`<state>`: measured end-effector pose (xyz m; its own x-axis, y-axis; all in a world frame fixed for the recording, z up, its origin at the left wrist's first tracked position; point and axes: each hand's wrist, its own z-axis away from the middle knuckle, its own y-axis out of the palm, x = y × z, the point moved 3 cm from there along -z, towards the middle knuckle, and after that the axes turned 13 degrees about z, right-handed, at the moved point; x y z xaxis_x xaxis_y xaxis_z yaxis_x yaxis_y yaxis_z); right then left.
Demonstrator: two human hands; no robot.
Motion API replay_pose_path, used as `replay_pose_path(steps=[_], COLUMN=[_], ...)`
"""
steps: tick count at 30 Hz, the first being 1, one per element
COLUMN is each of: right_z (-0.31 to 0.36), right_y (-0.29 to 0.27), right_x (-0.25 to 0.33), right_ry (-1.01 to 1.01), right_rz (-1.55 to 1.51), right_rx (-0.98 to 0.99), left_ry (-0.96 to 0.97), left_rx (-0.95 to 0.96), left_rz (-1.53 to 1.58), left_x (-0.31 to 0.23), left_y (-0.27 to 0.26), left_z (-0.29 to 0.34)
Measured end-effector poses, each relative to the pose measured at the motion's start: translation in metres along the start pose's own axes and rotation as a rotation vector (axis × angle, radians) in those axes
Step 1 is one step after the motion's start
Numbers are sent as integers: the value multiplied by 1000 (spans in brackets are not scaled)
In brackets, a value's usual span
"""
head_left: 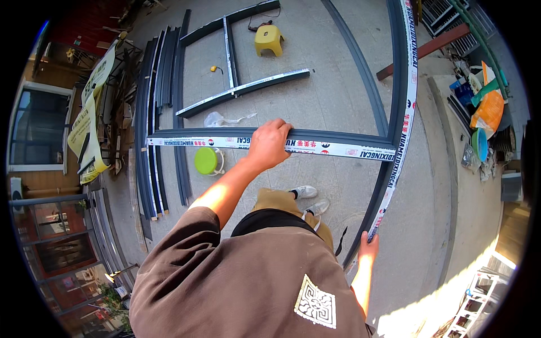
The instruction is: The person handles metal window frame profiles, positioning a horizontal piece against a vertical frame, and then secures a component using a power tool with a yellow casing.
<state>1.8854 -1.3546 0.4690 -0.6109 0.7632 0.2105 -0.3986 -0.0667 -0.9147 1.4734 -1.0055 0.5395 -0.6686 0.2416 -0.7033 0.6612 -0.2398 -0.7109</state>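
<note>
A large dark grey metal window frame (338, 136) with printed white protective film along its edges is held up before me. My left hand (270, 145) is closed over its crossbar, near the middle, with the fingers wrapped over the far side. Lower on the right, my right hand (368, 249) grips the long side bar of the same frame, below the corner where the crossbar meets it; part of the fingers is hidden behind the bar. The frame's far end runs out of the picture at the top.
Another grey frame section (242, 91) lies on the paved floor ahead, near a yellow stool (269, 40) and a tape measure (214, 69). A green-topped bucket (206, 161) stands below the crossbar. Long grey profiles (151, 112) lie at left; an orange bag (489, 107) is at right.
</note>
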Motion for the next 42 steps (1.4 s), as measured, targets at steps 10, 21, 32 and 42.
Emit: replay_pose_path(steps=[10,21,32,42], right_z=[-22,121,62,92], right_y=[14,77,319,382], right_x=[163,381,416,433], right_ry=[-470,-1197,-1011,-1240], right_rz=[319,378,864,1056], right_rx=[179,-305,378,578], left_ry=[138,462,625,668], left_rx=[-344,-181,245,450], left_rz=[-129,-280,-266,-308], left_x=[0,183,422,503], left_y=[-150,-99,4,36], left_z=[41,31,19,6])
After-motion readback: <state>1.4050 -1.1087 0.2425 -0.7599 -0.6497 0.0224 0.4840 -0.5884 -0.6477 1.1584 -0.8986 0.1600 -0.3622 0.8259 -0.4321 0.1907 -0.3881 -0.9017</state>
